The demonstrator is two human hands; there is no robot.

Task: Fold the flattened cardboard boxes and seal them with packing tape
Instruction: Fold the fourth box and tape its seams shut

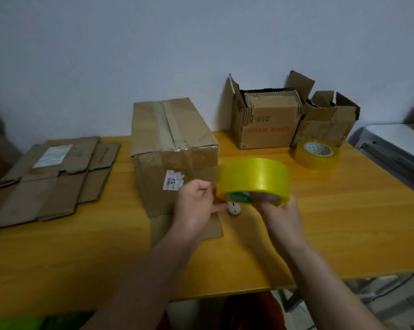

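Observation:
A folded brown cardboard box (175, 148) lies on the yellow table (320, 222), its top seam taped and one flap lying flat toward me. My right hand (281, 214) grips a yellow tape roll (253, 178) from below, just above the table and right of the box. My left hand (196, 203) pinches at the roll's left lower edge, where the tape end seems to be. A stack of flattened boxes (51, 177) lies at the left.
A second yellow tape roll (317, 154) rests at the back right. Behind it stand two open cartons (265, 122) filled with cardboard pieces. A small white object (233, 209) sits under the held roll. A white chair (396, 144) is at the right edge.

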